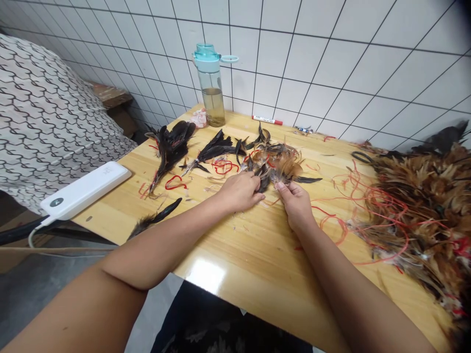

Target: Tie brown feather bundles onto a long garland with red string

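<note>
My left hand (243, 192) rests on the table at the near edge of a loose feather pile (281, 149). Its fingers bend down beside some dark feathers (264, 182), with the thumb apart from them; the fingertips are partly hidden. My right hand (295, 202) pinches the base of a small bunch of brown feathers (287, 167) between thumb and fingers. One slim black feather (308, 180) sticks out to the right of that bunch. Left of the pile lie a bundle of black feathers (217, 147) and a bigger dark bundle (171, 144).
A large heap of brown feathers (415, 206) covers the table's right side, with tangled red string (368, 196). At the back stand a water bottle (212, 93) and a red-capped marker (267, 120). A white power bank (86, 190) lies at the left edge; a single feather (156, 215) lies nearby.
</note>
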Available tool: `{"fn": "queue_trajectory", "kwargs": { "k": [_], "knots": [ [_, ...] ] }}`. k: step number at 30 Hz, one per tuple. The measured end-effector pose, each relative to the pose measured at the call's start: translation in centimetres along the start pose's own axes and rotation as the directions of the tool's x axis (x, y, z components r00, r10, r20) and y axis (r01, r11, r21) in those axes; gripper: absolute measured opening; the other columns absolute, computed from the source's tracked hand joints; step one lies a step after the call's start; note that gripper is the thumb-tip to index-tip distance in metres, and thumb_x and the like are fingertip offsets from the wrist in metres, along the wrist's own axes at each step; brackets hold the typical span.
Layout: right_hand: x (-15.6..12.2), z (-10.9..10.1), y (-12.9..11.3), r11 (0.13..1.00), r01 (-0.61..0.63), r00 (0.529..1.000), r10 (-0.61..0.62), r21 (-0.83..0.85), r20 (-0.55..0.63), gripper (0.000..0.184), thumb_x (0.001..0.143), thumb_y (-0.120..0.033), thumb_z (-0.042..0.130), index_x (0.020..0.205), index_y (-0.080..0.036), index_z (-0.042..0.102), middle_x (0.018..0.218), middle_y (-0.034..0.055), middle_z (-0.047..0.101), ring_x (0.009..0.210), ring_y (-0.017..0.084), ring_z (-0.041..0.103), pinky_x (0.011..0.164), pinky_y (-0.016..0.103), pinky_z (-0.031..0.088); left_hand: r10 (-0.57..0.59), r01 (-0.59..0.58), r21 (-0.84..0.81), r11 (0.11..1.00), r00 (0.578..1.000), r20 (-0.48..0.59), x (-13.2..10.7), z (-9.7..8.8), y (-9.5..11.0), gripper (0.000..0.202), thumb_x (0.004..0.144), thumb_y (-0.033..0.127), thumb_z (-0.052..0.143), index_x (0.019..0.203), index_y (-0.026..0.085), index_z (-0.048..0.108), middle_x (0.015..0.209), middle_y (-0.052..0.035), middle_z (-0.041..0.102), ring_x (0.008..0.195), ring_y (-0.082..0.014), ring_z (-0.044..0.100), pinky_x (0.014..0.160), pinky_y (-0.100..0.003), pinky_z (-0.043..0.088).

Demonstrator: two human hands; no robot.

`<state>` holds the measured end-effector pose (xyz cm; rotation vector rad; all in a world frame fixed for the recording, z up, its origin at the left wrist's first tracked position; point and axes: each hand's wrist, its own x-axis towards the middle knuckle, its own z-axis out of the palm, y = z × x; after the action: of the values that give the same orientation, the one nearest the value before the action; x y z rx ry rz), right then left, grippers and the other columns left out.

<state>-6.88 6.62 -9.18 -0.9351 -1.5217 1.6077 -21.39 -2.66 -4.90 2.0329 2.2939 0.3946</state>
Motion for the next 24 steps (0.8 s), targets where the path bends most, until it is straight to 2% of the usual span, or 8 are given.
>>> {"fn": "queue_trajectory", "kwargs": {
  "k": [4, 8, 12, 15, 19, 21, 24],
  "knots": [
    [-0.1, 0.1, 0.0, 0.999, 0.006, 1.000, -0.006, -0.032, 0.008, 0.034, 0.070, -0.050, 0.068, 0.077, -0.017, 0.067, 0.076, 0.0027, 0.068, 0.074, 0.017, 0.058, 0.075, 0.031, 0.045, -0.020, 0.020, 0.003, 1.000, 0.998, 0.066, 0.1, -0.4, -0.4, 0.015, 0.083, 0.028, 0.051, 0.081, 0.018, 0.062, 0.085, -0.0080, 0.064, 0.081, -0.0221, 0.059, 0.067, -0.031, 0.040],
    [-0.1, 0.1, -0.1, 0.998, 0.009, 1.000, -0.010, -0.068, -0.018, 0.033, 0.069, -0.050, 0.068, 0.074, -0.017, 0.066, 0.073, 0.0019, 0.067, 0.072, 0.016, 0.056, 0.072, 0.030, 0.044, -0.043, 0.040, -0.219, 0.975, 0.999, -0.009, 0.5, -0.5, -1.0, 0.012, 0.082, 0.026, 0.051, 0.079, 0.018, 0.059, 0.074, -0.0022, 0.062, 0.069, -0.0159, 0.054, 0.062, -0.027, 0.035],
    [-0.2, 0.1, -0.4, 0.997, -0.002, 1.000, 0.000, -0.072, -0.019, 0.031, 0.068, -0.048, 0.069, 0.073, -0.017, 0.065, 0.071, 0.0008, 0.065, 0.068, 0.015, 0.053, 0.069, 0.029, 0.041, -0.121, 0.084, -0.451, 0.889, 0.991, -0.052, 0.9, -0.3, -1.4, 0.015, 0.081, 0.030, 0.053, 0.075, 0.018, 0.059, 0.062, 0.0020, 0.054, 0.060, -0.0122, 0.048, 0.056, -0.024, 0.031],
    [-0.3, 0.2, -0.5, 0.997, -0.005, 1.000, 0.005, -0.080, -0.009, 0.032, 0.068, -0.049, 0.068, 0.073, -0.017, 0.065, 0.071, 0.0008, 0.065, 0.068, 0.015, 0.053, 0.069, 0.029, 0.041, -0.125, 0.071, -0.543, 0.837, 0.990, -0.063, 1.0, -0.3, -1.4, 0.018, 0.083, 0.028, 0.050, 0.074, 0.016, 0.061, 0.063, 0.0021, 0.054, 0.060, -0.0109, 0.046, 0.056, -0.023, 0.031],
    [-0.3, 0.3, -0.5, 0.992, 0.011, 1.000, -0.011, -0.126, 0.001, 0.033, 0.069, -0.049, 0.065, 0.074, -0.017, 0.066, 0.072, 0.0017, 0.066, 0.070, 0.015, 0.054, 0.071, 0.030, 0.042, -0.142, 0.030, -0.599, 0.800, 0.980, -0.140, 1.0, -0.5, -1.4, 0.019, 0.082, 0.027, 0.052, 0.075, 0.015, 0.065, 0.069, 0.0008, 0.058, 0.064, -0.0101, 0.048, 0.059, -0.022, 0.033],
    [-0.2, 0.2, -0.4, 0.987, 0.027, 1.000, -0.027, -0.160, 0.003, 0.032, 0.070, -0.049, 0.064, 0.073, -0.017, 0.065, 0.070, 0.0013, 0.064, 0.068, 0.015, 0.053, 0.069, 0.030, 0.042, -0.178, 0.055, -0.682, 0.730, 0.978, -0.112, 1.1, -0.4, -1.3, 0.018, 0.080, 0.029, 0.054, 0.078, 0.014, 0.065, 0.069, 0.0008, 0.059, 0.062, -0.0097, 0.048, 0.059, -0.022, 0.034],
    [-0.2, 0.2, -0.1, 0.975, 0.050, 0.999, -0.050, -0.214, 0.008, 0.031, 0.071, -0.048, 0.062, 0.069, -0.017, 0.062, 0.064, -0.0005, 0.059, 0.064, 0.014, 0.048, 0.065, 0.029, 0.039, -0.206, 0.089, -0.824, 0.560, 0.978, -0.034, 1.1, 0.0, -1.1, 0.015, 0.077, 0.030, 0.058, 0.079, 0.015, 0.059, 0.065, 0.0021, 0.057, 0.059, -0.0090, 0.049, 0.058, -0.021, 0.036]
  ]
}}
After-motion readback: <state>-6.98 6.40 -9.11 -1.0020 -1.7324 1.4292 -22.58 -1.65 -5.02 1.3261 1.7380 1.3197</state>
